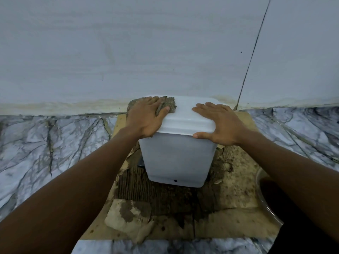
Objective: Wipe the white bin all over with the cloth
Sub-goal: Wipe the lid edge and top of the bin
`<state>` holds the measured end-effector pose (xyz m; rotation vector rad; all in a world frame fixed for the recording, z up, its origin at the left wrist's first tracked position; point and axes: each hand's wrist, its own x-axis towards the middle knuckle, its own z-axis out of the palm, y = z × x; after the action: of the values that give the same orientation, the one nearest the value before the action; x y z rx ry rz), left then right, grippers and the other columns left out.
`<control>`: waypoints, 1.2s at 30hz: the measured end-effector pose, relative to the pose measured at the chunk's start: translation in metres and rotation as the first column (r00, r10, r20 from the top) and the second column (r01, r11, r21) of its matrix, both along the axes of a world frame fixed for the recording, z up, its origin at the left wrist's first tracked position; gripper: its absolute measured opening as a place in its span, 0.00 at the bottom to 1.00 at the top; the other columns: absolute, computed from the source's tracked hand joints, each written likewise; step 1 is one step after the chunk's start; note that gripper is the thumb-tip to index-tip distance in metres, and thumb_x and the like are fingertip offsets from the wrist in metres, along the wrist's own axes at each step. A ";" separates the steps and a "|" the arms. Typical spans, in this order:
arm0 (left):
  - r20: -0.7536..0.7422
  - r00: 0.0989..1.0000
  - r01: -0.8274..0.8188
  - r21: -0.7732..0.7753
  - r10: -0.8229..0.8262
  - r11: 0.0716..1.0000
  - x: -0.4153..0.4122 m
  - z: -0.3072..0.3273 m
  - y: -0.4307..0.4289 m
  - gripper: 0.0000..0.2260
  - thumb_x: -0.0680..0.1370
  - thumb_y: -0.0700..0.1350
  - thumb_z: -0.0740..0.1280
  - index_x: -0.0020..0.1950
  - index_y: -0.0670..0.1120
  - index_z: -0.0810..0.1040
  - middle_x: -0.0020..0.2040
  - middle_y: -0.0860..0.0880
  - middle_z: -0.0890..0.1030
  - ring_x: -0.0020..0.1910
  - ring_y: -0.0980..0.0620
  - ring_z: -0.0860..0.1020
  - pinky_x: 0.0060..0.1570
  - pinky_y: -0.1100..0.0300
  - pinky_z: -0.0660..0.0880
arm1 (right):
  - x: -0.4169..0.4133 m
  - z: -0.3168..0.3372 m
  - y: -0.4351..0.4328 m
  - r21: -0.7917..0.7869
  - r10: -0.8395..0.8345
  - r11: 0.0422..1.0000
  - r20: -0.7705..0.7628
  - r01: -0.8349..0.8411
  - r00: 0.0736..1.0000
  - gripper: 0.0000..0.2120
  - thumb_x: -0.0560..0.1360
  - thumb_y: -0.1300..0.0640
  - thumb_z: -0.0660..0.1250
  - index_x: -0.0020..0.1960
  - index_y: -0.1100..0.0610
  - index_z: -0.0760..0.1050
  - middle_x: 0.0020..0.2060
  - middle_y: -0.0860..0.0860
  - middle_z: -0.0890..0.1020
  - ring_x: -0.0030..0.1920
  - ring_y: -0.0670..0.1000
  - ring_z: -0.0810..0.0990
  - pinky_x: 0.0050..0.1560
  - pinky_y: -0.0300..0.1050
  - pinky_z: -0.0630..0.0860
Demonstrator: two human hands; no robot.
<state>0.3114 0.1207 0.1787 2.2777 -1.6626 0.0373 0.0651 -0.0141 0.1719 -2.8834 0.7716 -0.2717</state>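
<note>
Veined marble floor [45, 143], smooth white bin [176, 158]

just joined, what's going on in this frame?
A person is cleaning the white bin. The left hand presses a grey-brown cloth flat on the far left corner of the lid. The right hand lies flat on the lid's right side, thumb over the front edge, apparently steadying it. The bin stands on stained cardboard on a marble floor, close to the wall. Neither hand is on the bin's front side.
</note>
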 end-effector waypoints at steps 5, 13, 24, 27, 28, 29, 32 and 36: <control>-0.004 1.000 -0.003 0.015 0.003 1.000 -0.005 -0.002 0.006 0.30 0.84 0.63 0.47 0.82 0.48 0.60 0.81 0.48 0.61 0.81 0.50 0.55 0.80 0.52 0.48 | -0.003 0.000 0.008 0.026 0.021 0.999 -0.022 -0.020 1.000 0.45 0.71 0.23 0.56 0.81 0.43 0.51 0.81 0.45 0.53 0.81 0.49 0.48 0.80 0.52 0.44; 0.054 0.998 0.026 0.094 -0.031 0.995 -0.024 -0.002 0.007 0.31 0.84 0.63 0.43 0.83 0.49 0.54 0.83 0.47 0.56 0.82 0.49 0.50 0.80 0.51 0.45 | -0.012 0.008 0.014 0.071 -0.080 0.994 -0.059 0.084 0.995 0.59 0.65 0.23 0.65 0.82 0.51 0.44 0.82 0.47 0.47 0.81 0.47 0.43 0.80 0.48 0.42; 0.014 0.968 0.243 0.166 -0.249 0.956 -0.116 0.004 -0.034 0.28 0.85 0.61 0.45 0.83 0.51 0.50 0.84 0.49 0.50 0.82 0.51 0.45 0.80 0.50 0.41 | -0.023 0.004 0.007 0.185 -0.094 0.979 0.021 0.088 0.995 0.68 0.58 0.21 0.69 0.82 0.55 0.43 0.82 0.49 0.48 0.81 0.47 0.45 0.80 0.46 0.43; -0.004 0.933 0.356 0.141 -0.359 0.924 -0.098 0.001 -0.011 0.28 0.85 0.62 0.46 0.83 0.54 0.49 0.83 0.53 0.49 0.82 0.57 0.44 0.80 0.55 0.39 | -0.025 0.002 0.008 0.148 -0.062 0.987 0.032 0.057 0.998 0.65 0.61 0.23 0.70 0.82 0.54 0.44 0.82 0.48 0.48 0.81 0.46 0.44 0.77 0.41 0.40; -0.004 0.920 0.389 0.131 -0.392 0.912 -0.085 0.000 -0.001 0.28 0.84 0.63 0.47 0.83 0.57 0.49 0.83 0.55 0.49 0.81 0.58 0.44 0.80 0.56 0.40 | -0.025 0.002 0.009 0.130 -0.056 0.990 0.028 0.052 0.998 0.64 0.61 0.23 0.69 0.82 0.54 0.44 0.82 0.48 0.47 0.81 0.46 0.43 0.77 0.41 0.39; 0.004 0.914 0.401 0.133 -0.405 0.906 -0.071 0.001 0.008 0.28 0.84 0.64 0.47 0.83 0.59 0.49 0.83 0.56 0.49 0.81 0.58 0.45 0.80 0.56 0.41 | -0.024 0.002 0.010 0.125 -0.056 0.991 0.021 0.053 0.998 0.64 0.62 0.23 0.68 0.82 0.54 0.44 0.82 0.48 0.46 0.81 0.46 0.42 0.77 0.41 0.37; 0.028 0.957 0.280 0.179 -0.290 0.943 -0.032 0.005 0.017 0.28 0.83 0.66 0.46 0.82 0.60 0.49 0.83 0.55 0.50 0.82 0.56 0.47 0.78 0.59 0.40 | -0.024 0.003 0.010 0.140 -0.058 0.989 0.013 0.056 0.998 0.62 0.63 0.24 0.68 0.82 0.54 0.43 0.82 0.47 0.44 0.80 0.45 0.40 0.75 0.40 0.34; -0.010 0.998 0.055 0.202 -0.054 0.978 -0.019 0.012 -0.013 0.29 0.84 0.64 0.47 0.83 0.55 0.50 0.83 0.50 0.53 0.82 0.50 0.50 0.80 0.52 0.46 | -0.027 0.006 0.006 0.167 -0.042 0.985 0.037 0.035 0.998 0.61 0.64 0.28 0.72 0.82 0.54 0.45 0.82 0.48 0.46 0.80 0.45 0.41 0.73 0.37 0.33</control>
<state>0.2920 0.1080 0.1903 2.3722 -1.7999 -0.1567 0.0383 -0.0078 0.1779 -2.7015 0.8033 -0.2557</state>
